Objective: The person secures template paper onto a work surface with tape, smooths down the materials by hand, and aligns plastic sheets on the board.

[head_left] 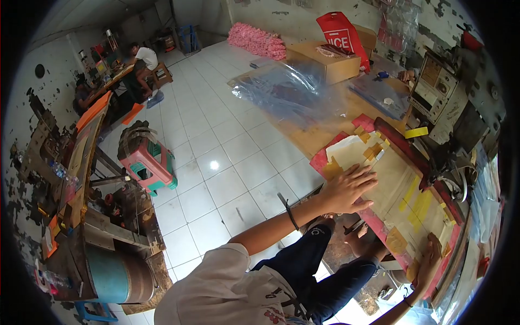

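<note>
My left hand [352, 187] lies flat with fingers spread on the near left edge of a cream work board [398, 187]. The board has red borders, with yellow and brown tape stuck on it. Farther down the same board, my right hand [430, 260] rests along its lower right part, fingers stretched out and partly in shadow. Neither hand has anything in its grasp. Beyond the board stands a machine [433, 89] with a dial and switches on its front panel, and a dark metal mechanism [449, 168] sits at the board's far edge.
Clear plastic sheets [287, 89] cover part of a wooden table [303, 130], beside a cardboard box [325, 62] and red bag [341, 38]. A pink-and-green stool [149, 162] stands on the tiles. A person [145, 59] sits at a far bench; another is partly visible.
</note>
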`<state>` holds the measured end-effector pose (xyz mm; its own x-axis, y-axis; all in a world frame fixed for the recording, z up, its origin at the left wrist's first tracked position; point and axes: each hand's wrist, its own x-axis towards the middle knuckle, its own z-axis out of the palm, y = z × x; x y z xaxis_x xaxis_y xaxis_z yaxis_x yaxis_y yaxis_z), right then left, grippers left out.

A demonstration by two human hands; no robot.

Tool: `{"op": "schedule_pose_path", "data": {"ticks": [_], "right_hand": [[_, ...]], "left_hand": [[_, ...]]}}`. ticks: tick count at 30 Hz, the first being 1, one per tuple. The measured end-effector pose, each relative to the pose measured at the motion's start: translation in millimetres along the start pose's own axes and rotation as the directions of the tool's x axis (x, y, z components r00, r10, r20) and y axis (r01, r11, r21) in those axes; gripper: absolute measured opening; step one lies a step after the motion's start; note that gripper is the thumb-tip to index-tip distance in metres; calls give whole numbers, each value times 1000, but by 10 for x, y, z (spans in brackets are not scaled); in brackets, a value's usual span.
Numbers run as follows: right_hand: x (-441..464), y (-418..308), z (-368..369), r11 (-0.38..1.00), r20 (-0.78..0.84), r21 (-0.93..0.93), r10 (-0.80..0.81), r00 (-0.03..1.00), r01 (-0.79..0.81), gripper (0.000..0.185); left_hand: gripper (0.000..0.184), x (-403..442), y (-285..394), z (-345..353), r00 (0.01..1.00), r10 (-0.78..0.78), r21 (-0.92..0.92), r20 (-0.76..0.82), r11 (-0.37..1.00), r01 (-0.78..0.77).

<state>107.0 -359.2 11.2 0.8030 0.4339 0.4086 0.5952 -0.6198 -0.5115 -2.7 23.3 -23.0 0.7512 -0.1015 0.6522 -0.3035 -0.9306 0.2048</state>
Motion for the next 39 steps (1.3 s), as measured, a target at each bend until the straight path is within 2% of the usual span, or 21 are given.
{"op": "schedule_pose_path", "data": {"ticks": [6,9,12,14,16,17,20,21,24,27,28,30,39], "right_hand": [[1,-27,-14,999,-36,-5,-48,998,47,24],[-91,-54,-21,998,-113,-49,28,993,-33,24],[-230,65,82,993,-312,-46,91,946,-111,25],[-379,103,153,982,-388,-101,106,915,-156,27],[-546,139,269,971,-448,-173,72,891,-166,29],[-615,140,344,954,-488,-282,-55,871,-98,36],[-759,-10,555,839,-522,-533,-224,823,-109,43],[-783,-6,590,837,-510,-529,-184,840,-138,50],[-788,15,647,891,-570,-434,-157,807,-133,53],[-759,161,786,892,-647,-423,-173,743,-161,54],[-761,193,812,888,-664,-425,-175,727,-175,54],[-740,190,841,903,-706,-397,-186,684,-164,52],[-682,68,811,891,-704,-432,-236,669,-140,54]], "left_hand": [[57,-2,-11,47,1000,1,8,-19,1000,-1],[52,-34,-22,121,996,14,16,-89,1000,-13],[47,-113,-53,256,988,8,44,-155,999,-2],[43,-199,-36,341,975,-27,32,-222,999,35],[42,-278,-23,412,962,-60,18,-267,998,68],[46,-349,-48,476,960,-52,8,-277,998,56],[51,-491,-45,582,948,-54,39,-314,997,70],[51,-510,-41,610,948,-64,30,-311,997,77],[52,-525,-110,669,940,-58,38,-336,996,75],[54,-542,-135,789,917,-23,31,-398,999,38],[53,-532,-138,752,927,-28,21,-373,999,39],[53,-488,-161,812,887,28,79,-461,997,9],[52,-453,-190,902,828,66,142,-556,990,16]]}}
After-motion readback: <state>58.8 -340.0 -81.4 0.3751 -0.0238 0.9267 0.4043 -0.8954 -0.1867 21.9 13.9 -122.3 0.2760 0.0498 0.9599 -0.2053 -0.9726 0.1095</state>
